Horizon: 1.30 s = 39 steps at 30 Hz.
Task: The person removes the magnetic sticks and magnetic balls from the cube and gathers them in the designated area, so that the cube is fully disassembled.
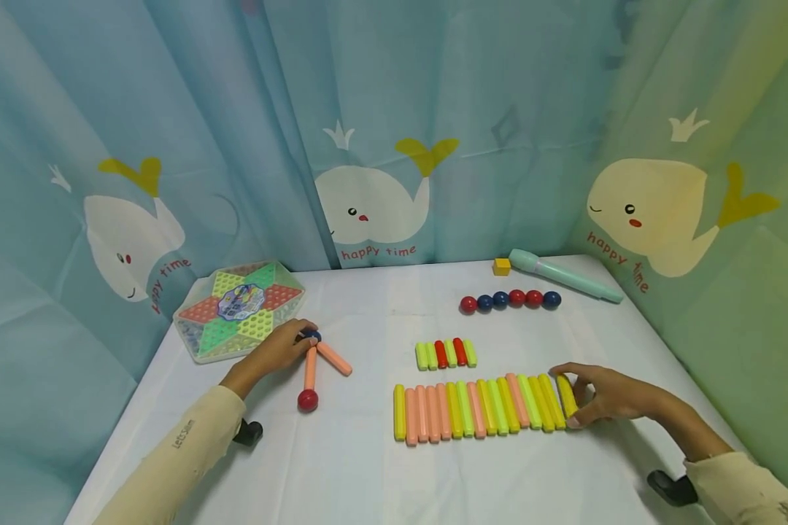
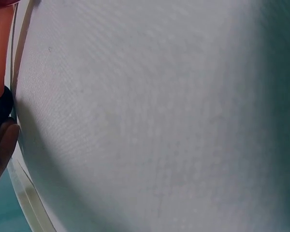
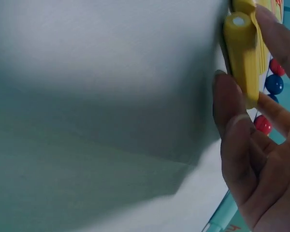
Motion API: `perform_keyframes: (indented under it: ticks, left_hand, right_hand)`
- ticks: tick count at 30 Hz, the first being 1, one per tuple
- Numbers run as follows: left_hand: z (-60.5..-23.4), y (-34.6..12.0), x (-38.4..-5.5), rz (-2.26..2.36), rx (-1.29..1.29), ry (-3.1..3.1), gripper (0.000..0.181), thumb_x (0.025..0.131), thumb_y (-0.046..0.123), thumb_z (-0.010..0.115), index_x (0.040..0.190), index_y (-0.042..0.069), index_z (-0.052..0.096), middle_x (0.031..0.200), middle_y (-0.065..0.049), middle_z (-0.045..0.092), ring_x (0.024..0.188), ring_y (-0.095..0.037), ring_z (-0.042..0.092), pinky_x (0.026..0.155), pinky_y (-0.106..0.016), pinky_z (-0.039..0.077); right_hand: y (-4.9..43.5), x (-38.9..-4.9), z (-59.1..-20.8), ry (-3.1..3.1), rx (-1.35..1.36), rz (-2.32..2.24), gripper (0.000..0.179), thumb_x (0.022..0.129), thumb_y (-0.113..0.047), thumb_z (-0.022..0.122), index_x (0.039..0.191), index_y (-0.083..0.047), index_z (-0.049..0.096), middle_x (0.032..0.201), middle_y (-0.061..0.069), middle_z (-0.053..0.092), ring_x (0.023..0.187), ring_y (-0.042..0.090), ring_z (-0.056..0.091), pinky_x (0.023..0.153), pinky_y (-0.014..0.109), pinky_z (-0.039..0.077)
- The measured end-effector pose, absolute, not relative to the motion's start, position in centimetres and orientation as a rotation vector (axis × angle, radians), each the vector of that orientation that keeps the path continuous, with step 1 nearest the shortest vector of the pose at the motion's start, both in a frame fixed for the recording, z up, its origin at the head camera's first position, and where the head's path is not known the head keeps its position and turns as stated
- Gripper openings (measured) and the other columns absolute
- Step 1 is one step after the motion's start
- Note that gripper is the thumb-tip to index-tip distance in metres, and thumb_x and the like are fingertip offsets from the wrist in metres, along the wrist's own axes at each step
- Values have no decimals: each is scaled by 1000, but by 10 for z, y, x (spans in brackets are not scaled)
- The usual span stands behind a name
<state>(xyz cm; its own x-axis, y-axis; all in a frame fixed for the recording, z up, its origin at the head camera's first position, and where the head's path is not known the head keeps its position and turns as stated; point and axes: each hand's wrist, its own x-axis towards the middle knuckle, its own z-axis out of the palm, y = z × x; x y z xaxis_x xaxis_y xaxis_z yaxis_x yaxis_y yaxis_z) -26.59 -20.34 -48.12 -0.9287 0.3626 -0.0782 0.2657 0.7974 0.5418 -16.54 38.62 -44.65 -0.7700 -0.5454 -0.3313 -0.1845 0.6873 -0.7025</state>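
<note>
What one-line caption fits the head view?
Right hand pinches a yellow stick at the end of the long stick row; left hand holds the blue ball joining two orange sticks.

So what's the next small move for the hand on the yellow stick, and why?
Probably lift the yellow stick clear of the row of sticks and carry it toward the blue ball. The right hand already pinches it at the row's right end, while the left hand holds the ball where two orange sticks join.
</note>
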Motion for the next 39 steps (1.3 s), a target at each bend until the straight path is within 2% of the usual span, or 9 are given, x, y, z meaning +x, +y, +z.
perform_keyframes:
  ticks: [11, 16, 22, 25, 29, 35, 39]
  left_hand:
    - [-485, -206, -263, 822, 465, 2804, 37, 104, 22, 56, 134, 1, 57, 130, -18, 60, 121, -32, 58, 104, -50, 47]
    - [-481, -206, -262, 815, 453, 2803, 37, 104, 24, 56, 135, 3, 57, 132, -18, 60, 123, -33, 57, 106, -51, 46]
    - [-476, -203, -263, 820, 463, 2788, 37, 104, 26, 57, 134, 4, 58, 129, -14, 63, 121, -30, 60, 104, -50, 48]
    - [-474, -203, -264, 807, 467, 2796, 36, 104, 26, 57, 133, 5, 60, 126, -12, 66, 119, -29, 62, 103, -49, 49]
    - [-472, -204, -266, 795, 483, 2795, 36, 104, 25, 56, 133, 4, 60, 125, -14, 66, 119, -30, 61, 103, -50, 48]
    - [-473, -203, -268, 771, 515, 2814, 34, 103, 21, 58, 131, 2, 62, 126, -17, 63, 120, -33, 59, 104, -50, 47]
    - [-476, -200, -269, 773, 487, 2826, 34, 102, 20, 61, 130, 3, 63, 122, -16, 62, 116, -30, 60, 102, -49, 49]
  right_hand:
    - [382, -171, -449, 2326, -537, -949, 77, 87, -18, 78, 143, 15, 36, 95, 8, 59, 76, 7, 54, 61, 24, 48]
    - [381, -169, -440, 2322, -455, -974, 76, 94, -20, 71, 147, 14, 29, 103, 15, 64, 77, 16, 62, 63, 30, 54]
    - [367, -172, -412, 2531, -468, -856, 59, 98, -24, 66, 142, 8, 43, 111, 16, 68, 76, 20, 65, 64, 29, 54]
    - [337, -186, -400, 2633, -507, -823, 53, 98, -28, 67, 138, 2, 51, 110, 14, 69, 78, 19, 67, 67, 26, 54]
    - [278, -214, -393, 2659, -612, -864, 45, 98, -29, 66, 134, -3, 57, 111, 15, 69, 80, 22, 69, 71, 27, 57]
    - [177, -258, -402, 2550, -785, -901, 40, 98, -31, 66, 130, -7, 60, 112, 13, 69, 84, 27, 69, 73, 30, 57]
    - [116, -279, -411, 2499, -814, -847, 43, 97, -32, 68, 132, -8, 60, 112, 10, 70, 84, 21, 70, 78, 32, 57]
